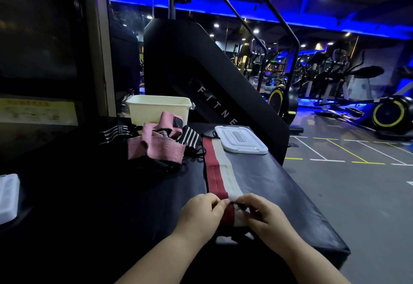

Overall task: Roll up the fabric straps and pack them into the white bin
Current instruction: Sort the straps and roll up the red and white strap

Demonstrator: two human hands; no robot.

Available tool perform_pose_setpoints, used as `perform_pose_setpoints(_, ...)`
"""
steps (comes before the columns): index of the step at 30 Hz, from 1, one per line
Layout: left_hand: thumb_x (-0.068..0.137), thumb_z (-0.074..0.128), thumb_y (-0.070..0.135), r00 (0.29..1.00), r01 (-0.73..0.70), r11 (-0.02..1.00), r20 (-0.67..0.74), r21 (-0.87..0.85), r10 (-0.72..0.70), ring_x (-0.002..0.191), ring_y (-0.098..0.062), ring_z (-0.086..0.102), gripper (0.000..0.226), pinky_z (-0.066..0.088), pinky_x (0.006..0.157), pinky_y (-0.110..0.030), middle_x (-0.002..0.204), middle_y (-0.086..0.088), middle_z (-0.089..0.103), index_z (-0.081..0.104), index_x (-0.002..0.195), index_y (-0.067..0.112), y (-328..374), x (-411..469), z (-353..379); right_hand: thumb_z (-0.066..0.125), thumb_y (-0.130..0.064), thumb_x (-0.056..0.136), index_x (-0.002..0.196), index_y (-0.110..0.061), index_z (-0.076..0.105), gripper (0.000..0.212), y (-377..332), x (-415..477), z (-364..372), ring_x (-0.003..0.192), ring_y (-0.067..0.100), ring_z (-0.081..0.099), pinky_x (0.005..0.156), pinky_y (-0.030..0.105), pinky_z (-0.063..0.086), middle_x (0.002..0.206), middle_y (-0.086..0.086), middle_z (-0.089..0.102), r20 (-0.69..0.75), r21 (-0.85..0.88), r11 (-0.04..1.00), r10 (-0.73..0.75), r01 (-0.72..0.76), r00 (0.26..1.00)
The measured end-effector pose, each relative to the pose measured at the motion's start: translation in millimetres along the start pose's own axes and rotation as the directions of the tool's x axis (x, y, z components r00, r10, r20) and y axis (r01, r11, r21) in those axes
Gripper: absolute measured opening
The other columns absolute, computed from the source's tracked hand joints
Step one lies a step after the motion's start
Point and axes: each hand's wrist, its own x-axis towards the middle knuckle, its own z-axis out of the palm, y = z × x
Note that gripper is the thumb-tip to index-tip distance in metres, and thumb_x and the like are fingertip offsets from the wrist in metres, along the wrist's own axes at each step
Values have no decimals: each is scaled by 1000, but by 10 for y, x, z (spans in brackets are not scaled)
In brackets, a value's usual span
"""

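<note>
At the bottom centre of the frame, the red-and-white strap lies stretched flat along the black bench, with its near end just turned into a first curl. The left hand and right hand both pinch that end, fingers bent round it. The rolling looks barely begun. Further up, left of centre, pink straps and striped straps lie in a loose, unrolled heap before the white bin, whose inside is hidden. Its lid lies to the right.

I see woven cloth in the red-and-white strap, smooth plastic bin, and a dull padded bench top
</note>
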Motion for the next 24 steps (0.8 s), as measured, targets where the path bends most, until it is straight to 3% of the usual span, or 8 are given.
perform_pose_setpoints(1,90,61,42,998,-19,998,-59,-59,16,83,-12,56,15,44,75,-27,81,9,56,62,93,27,-23,-1,8,63,-28,80,100,-49,61,29,0,18,7,82,12,61,78,33,51,92,-14,65,-6,-1,1000,4,-4,1000)
perform_pose_setpoints(3,84,70,27,988,-91,983,-138,-161,69,83,-3,54,18,42,78,-18,88,13,56,64,101,29,-64,1,17,65,-33,82,97,-48,64,21,-10,45,21,81,11,61,77,33,52,90,-12,66,-16,15,1000,21,-21,1000)
perform_pose_setpoints(6,82,69,13,986,-159,967,-83,-199,145,92,3,57,19,42,85,-11,90,20,62,75,95,26,-115,3,18,71,-28,87,89,-49,66,21,-23,61,33,80,8,61,78,30,51,87,-8,67,-26,9,999,53,-53,998)
perform_pose_setpoints(11,74,79,25,984,-145,978,83,-153,159,103,2,57,41,39,92,-7,111,13,64,71,114,27,-165,11,-65,69,-29,89,94,-45,68,17,-118,38,36,78,2,58,68,9,41,92,-9,61,-64,-10,997,73,-74,995)
perform_pose_setpoints(16,65,81,31,970,-207,978,121,-28,209,109,-1,54,60,40,96,-14,116,15,63,65,123,30,-154,2,-80,68,-22,90,109,-30,74,21,-105,33,24,84,-2,58,71,7,40,95,-11,62,-62,-40,993,104,-107,993)
perform_pose_setpoints(20,70,79,37,968,-238,971,90,26,235,108,-3,53,50,41,95,-19,113,16,63,65,118,32,-162,-23,-110,68,-27,89,108,-32,74,20,-111,39,25,85,3,62,75,13,44,93,-9,65,-51,-77,989,119,-122,992)
perform_pose_setpoints(24,81,74,30,961,-277,961,17,-19,278,89,0,55,22,41,85,-13,93,16,64,74,103,27,-108,13,-237,68,-35,88,101,-31,76,16,-171,65,8,88,3,62,79,15,45,91,-9,66,-51,-82,992,89,-93,995)
